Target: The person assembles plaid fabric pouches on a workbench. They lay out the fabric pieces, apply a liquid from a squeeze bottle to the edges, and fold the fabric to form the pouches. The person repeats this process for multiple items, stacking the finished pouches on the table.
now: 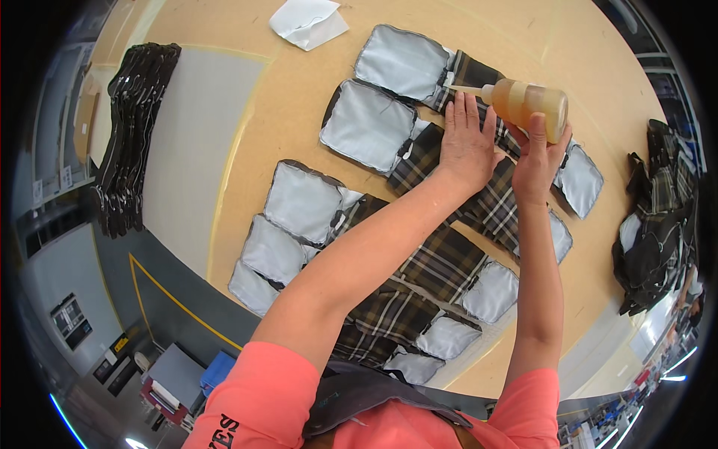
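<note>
My right hand (pixel 540 161) is wrapped round a clear squeeze bottle (pixel 532 105) of amber liquid, tipped on its side. Its white nozzle points left, at the seam of the farthest plaid fabric piece (pixel 473 73), where a grey-white lined panel (pixel 402 63) joins it. Just below the nozzle, my left hand (pixel 469 144) lies flat with fingers stretched out, pressing on the plaid cloth. A second lined panel (pixel 368 126) sits left of that hand. Several more plaid pieces (pixel 441 262) with pale lined ends lie in rows nearer me, partly hidden by my left arm.
A tall stack of dark folded fabric (pixel 138 135) rests at the left of the tan table (pixel 591 52). At the right edge is a heap of plaid garments (pixel 658 217). A white paper scrap (pixel 308 24) lies at the far side.
</note>
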{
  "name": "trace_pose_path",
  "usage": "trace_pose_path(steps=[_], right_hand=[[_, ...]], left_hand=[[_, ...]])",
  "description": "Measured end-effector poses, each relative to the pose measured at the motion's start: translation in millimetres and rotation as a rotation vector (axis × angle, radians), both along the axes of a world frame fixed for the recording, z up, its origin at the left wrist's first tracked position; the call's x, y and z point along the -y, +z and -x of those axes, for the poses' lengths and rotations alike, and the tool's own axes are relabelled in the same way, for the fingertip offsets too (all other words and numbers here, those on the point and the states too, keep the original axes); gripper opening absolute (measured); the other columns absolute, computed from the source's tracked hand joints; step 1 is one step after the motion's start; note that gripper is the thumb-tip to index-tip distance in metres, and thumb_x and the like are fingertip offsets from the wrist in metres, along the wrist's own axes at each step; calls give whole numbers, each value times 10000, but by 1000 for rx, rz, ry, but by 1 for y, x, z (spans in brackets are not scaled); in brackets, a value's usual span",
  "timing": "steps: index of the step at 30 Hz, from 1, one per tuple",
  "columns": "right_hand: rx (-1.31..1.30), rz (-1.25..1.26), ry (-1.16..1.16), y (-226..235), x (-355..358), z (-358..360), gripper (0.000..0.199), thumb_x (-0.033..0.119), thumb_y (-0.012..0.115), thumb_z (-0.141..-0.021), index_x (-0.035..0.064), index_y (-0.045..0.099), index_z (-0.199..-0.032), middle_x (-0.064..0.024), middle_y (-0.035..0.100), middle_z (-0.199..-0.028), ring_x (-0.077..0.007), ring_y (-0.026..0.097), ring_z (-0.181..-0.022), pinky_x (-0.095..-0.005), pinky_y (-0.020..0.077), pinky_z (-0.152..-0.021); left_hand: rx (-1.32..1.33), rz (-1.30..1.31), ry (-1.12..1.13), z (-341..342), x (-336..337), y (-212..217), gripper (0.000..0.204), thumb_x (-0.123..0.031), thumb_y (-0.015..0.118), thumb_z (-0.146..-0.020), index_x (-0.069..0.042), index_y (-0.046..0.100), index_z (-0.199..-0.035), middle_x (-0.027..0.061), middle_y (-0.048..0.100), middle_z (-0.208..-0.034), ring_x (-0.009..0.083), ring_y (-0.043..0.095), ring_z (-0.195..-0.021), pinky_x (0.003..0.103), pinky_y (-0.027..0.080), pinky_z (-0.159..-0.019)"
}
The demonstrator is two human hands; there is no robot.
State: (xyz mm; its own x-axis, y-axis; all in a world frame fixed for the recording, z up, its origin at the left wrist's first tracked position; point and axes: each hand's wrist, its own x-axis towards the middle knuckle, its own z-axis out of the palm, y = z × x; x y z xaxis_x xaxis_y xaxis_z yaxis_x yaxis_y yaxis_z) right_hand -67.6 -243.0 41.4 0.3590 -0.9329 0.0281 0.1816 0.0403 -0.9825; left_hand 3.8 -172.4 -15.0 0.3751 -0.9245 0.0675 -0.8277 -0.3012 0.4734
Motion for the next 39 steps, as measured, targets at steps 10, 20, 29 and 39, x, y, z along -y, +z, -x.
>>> trace_pose_path(steps=[10,20,29,39], right_hand=[[1078,-948,143,48,13,179,586,335,719,-835,27,494,-1280,-151,478,-1366,-352,431,-1297,-486,470,-1021],[-966,-522,-705,53,-186,441,543,473,664,-826,75,524,-1168,-89,622,-1039,-182,637,-894,-328,530,-709],[-1823,-95,-468,33,-235,442,675,485,713,-763,50,504,-1235,-179,556,-1189,-341,546,-1084,-410,443,-919],[-1034,331,-244,91,-74,256,368,164,678,-853,37,558,-1176,-123,584,-1127,-283,565,-1012,-373,450,-901]], left_hand=[[154,22,-24,0,8,2,731,-442,654,-820,22,442,-1343,319,321,-1426,453,259,-1359,537,230,-1106],[313,-45,-312,-23,28,21,524,-383,647,-826,-54,556,-1224,152,553,-1093,366,537,-1031,461,469,-859],[416,-56,-393,-38,43,9,360,-174,539,-843,-23,584,-1167,155,576,-1026,346,594,-925,463,503,-787],[-274,133,171,-121,26,70,210,-153,575,-798,-1,659,-916,131,659,-832,277,627,-734,372,506,-661]])
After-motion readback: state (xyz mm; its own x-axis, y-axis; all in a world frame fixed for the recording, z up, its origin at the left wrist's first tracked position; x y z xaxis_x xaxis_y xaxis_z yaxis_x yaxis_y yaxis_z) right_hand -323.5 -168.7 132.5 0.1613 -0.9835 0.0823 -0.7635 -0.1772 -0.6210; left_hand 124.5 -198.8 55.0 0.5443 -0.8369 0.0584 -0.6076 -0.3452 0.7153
